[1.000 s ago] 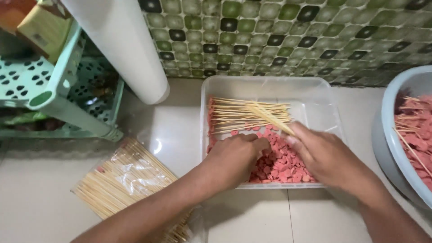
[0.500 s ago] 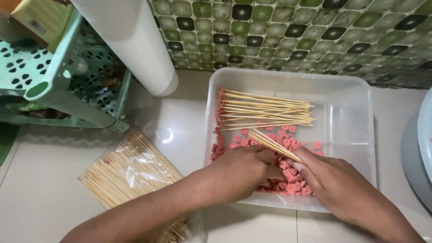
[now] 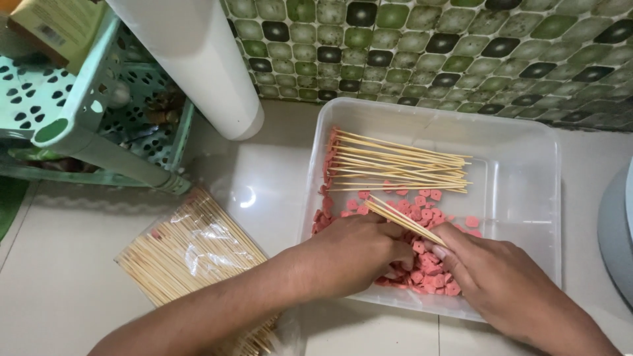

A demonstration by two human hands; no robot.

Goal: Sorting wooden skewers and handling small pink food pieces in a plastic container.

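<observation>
1. Pinching a few bamboo skewers (image 3: 402,221) in my right hand (image 3: 508,290), I have the fingers (image 3: 455,247) closed on their near ends, so the sticks slant up and to the left over the sausage pieces.
2. My left hand (image 3: 356,254) is curled down into the pile of pink sausage slices (image 3: 425,270). Its fingertips are hidden under the knuckles, so I cannot tell whether they grip a slice or only rest on the heap.
3. To do this well, I judge the slice should be held flat and steady between thumb and forefinger, with the skewer point met squarely at its middle. A push off-centre could split so small a piece.
4. Only one stick should lead. The others in my right hand are best kept back along the palm so their points do not foul the pile.
5. The slices lie along the near and left part of the clear plastic tub (image 3: 527,142), most of them between my two hands.
6. Further back in the tub lies a row of loaded skewers (image 3: 395,165), side by side, their pink ends toward the left wall and bare ends pointing right, apart from my hands.
7. Left of the tub, on the pale tiled floor (image 3: 66,264), lies an opened clear packet of bare skewers (image 3: 191,254), partly under my left forearm.
8. Beyond that stand a mint-green plastic rack (image 3: 86,125) and a white pipe (image 3: 204,66), before a green mosaic wall (image 3: 428,46). A grey basin's rim (image 3: 616,237) shows at the right edge.
</observation>
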